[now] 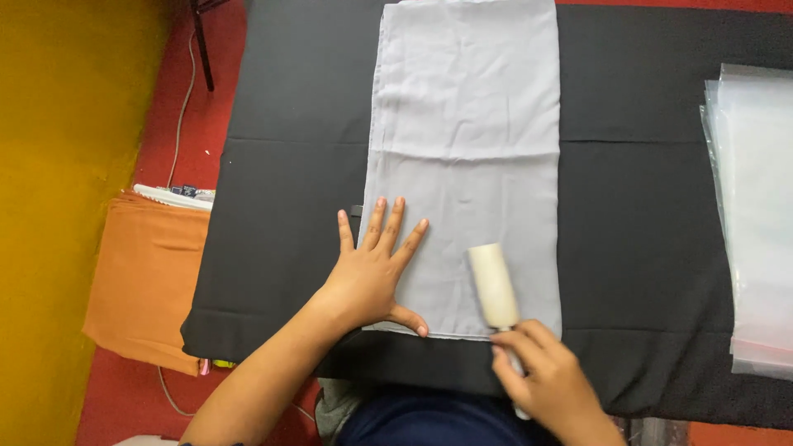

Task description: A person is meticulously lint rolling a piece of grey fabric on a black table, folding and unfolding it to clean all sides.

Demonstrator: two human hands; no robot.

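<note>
Grey fabric [467, 165], folded into a long strip, lies flat down the middle of a table covered in black cloth [644, 206]; its far end is cut off by the top edge of the view. The left hand [373, 277] rests palm-down on the fabric's near left corner, fingers spread wide and holding nothing. The right hand [549, 384] is closed around the handle of a lint roller [494, 287], whose pale cylinder lies on the fabric near its lower edge, just right of the left hand. The handle itself is mostly hidden inside the grip.

Right of the fabric, well apart from it, a stack of clear plastic bags [756, 215] sits on the black cloth, cropped by the frame; whether anything is in them cannot be made out. Left of the fabric, beyond the table edge, folded orange cloth [149, 281] sits lower down with a few small items on top that are too small to identify. Red floor [178, 99] shows past it, crossed by a thin cable [180, 124], and a yellow surface [58, 206] fills the far left.
</note>
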